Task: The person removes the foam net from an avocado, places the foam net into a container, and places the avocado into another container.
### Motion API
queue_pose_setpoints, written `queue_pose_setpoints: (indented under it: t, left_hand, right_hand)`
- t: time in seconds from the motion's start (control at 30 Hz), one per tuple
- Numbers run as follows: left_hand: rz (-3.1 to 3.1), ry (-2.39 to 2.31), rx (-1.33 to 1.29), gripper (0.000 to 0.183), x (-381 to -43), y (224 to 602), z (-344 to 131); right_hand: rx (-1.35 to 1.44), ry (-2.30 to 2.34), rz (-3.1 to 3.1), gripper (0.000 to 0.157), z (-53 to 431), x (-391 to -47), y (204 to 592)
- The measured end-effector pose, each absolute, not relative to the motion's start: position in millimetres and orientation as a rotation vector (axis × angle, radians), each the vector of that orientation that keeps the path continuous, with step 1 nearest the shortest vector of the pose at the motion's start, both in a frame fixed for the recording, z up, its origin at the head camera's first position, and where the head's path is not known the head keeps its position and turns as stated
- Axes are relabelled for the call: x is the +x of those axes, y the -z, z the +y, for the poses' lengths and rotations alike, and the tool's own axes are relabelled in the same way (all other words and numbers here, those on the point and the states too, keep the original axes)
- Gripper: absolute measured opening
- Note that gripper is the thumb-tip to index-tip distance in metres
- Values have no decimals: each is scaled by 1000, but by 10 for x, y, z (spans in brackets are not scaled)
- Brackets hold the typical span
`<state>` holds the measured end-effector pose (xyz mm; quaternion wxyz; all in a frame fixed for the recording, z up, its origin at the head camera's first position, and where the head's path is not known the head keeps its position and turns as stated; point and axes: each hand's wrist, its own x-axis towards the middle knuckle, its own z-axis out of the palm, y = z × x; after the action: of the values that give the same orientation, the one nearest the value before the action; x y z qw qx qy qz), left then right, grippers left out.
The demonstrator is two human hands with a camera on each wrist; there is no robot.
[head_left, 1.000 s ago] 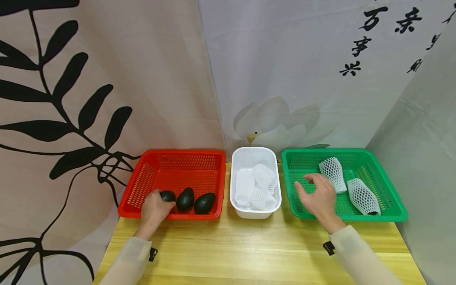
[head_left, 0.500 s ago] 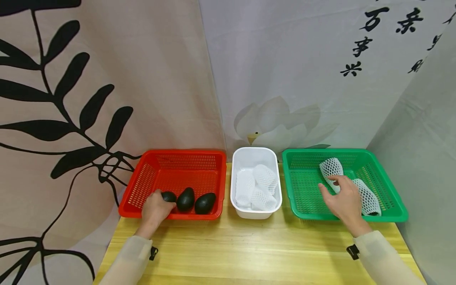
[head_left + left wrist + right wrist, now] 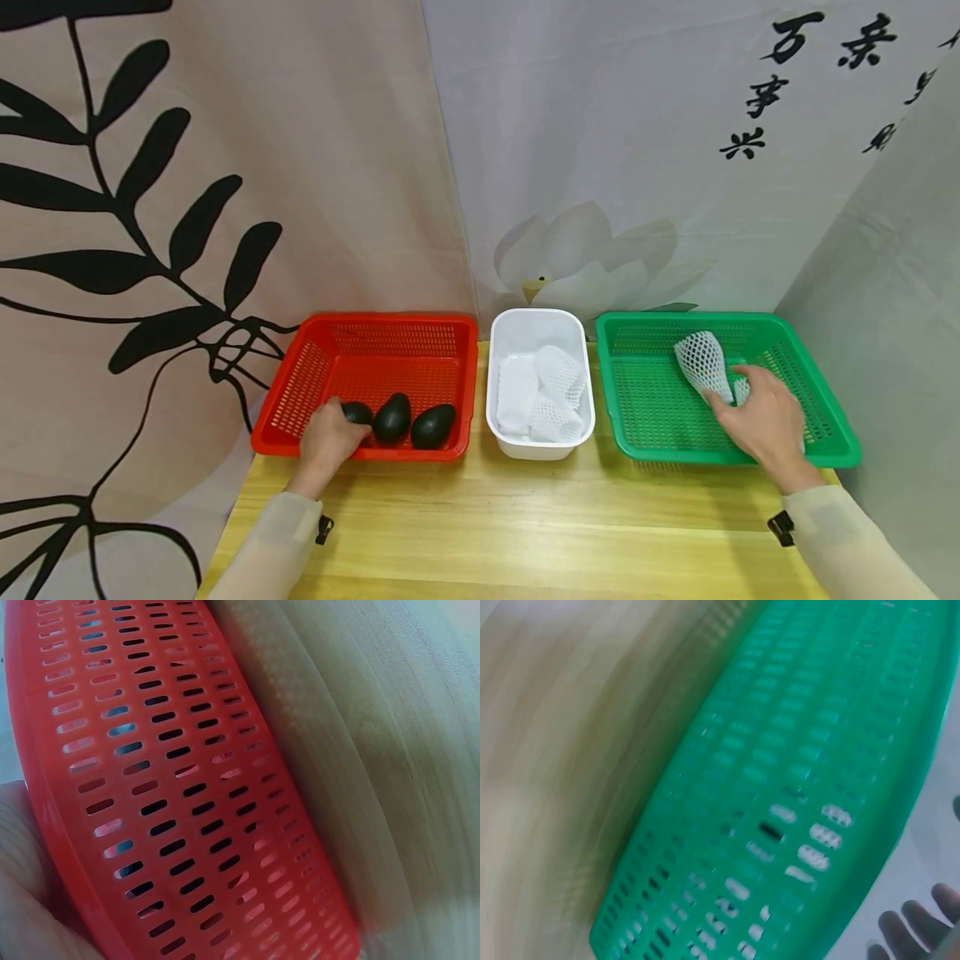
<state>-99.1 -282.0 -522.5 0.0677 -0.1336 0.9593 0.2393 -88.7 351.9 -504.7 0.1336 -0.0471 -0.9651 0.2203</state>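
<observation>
In the head view my left hand [image 3: 327,440] reaches over the near wall of the red basket [image 3: 405,325]. Its thumb and fingers lie round a dark green avocado [image 3: 357,413]. Two more avocados lie in a row to its right, one upright-looking avocado [image 3: 392,418] and another avocado [image 3: 432,427]. My right hand [image 3: 768,421] hovers in the green basket [image 3: 652,433], fingers and thumb spread apart over a white foam net sleeve [image 3: 741,390], which it mostly hides. Left of that hand lies a second filled foam net [image 3: 702,362].
Between the baskets stands a white tub [image 3: 536,450] holding several loose foam nets [image 3: 557,417]. All three containers sit on a wooden table [image 3: 525,525] against a printed curtain [image 3: 360,167]. A grey curtain [image 3: 892,333] closes off the right side.
My right hand has moved right across the green basket, from beside the left netted piece to over the right one. The left hand has stayed on the avocado.
</observation>
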Motion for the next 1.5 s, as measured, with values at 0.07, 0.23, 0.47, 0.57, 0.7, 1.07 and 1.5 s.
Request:
queue_pose_setpoints:
  t: [0.07,0.23,0.47,0.57,0.7,1.07,1.5]
  left_hand:
    - [2886,-714,-394,68,-995,5220,-2818]
    - [2880,-702,-384,73,-1004,5212,-2818]
    - [2890,-720,-371,72,-1007,5223,-2817]
    - [2896,-720,-364,71,-1010,5233,-2819]
    - [2896,-705,-368,70,-1006,5240,-2817]
    - [2895,-704,-385,73,-1009,5231,-2800]
    - [2896,-710,-377,70,-1007,5206,-2828]
  right_hand:
    - [-153,-622,-2835,64,3587,-907,5058]
    - [-190,-623,-2938,76,3781,-936,5101]
    - [-256,-615,-3076,88,4007,-926,5166]
    - [-294,-605,-3152,95,4079,-924,5193]
    - [-350,-598,-3246,102,4153,-925,5222]
    - [-380,-592,-3352,101,4279,-974,5279]
    - [-343,-571,-3396,59,4280,-1035,5302]
